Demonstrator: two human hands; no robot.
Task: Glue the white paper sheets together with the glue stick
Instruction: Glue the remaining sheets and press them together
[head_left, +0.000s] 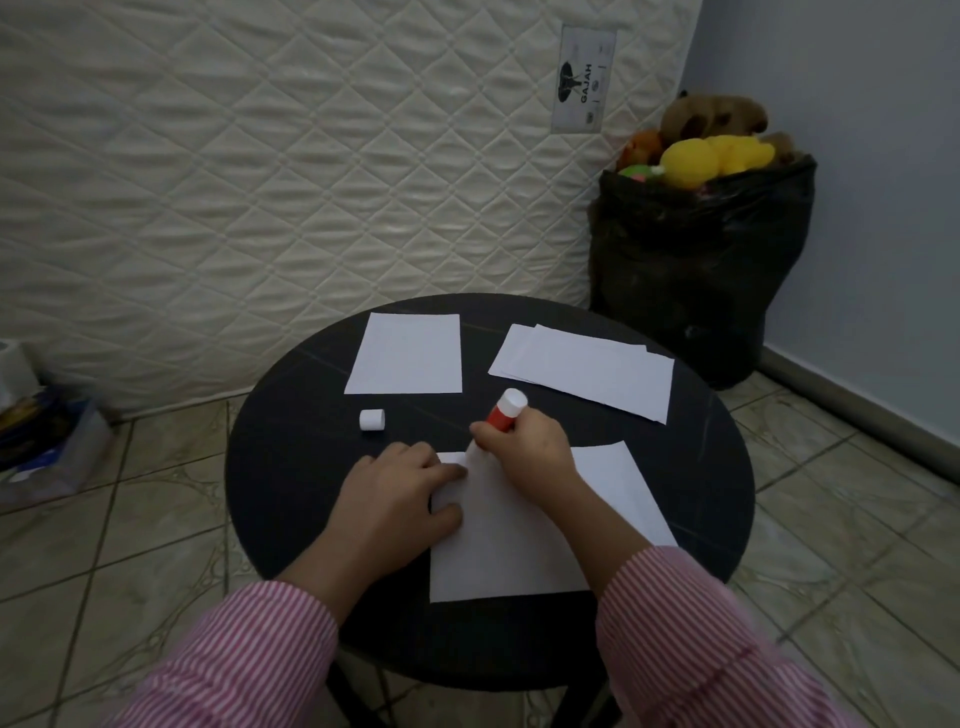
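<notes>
the right hand (524, 457) grips the red glue stick (505, 412), its white end tilted up and away, its tip seemingly down on the near paper sheet (498, 551), though the fingers hide the contact. the left hand (400, 493) lies flat with straight fingers, pressing that sheet's left edge onto the round black bench (291, 467). the white cap (372, 419) sits apart, just left. one sheet (408, 355) and a small stack (584, 369) lie at the far side.
</notes>
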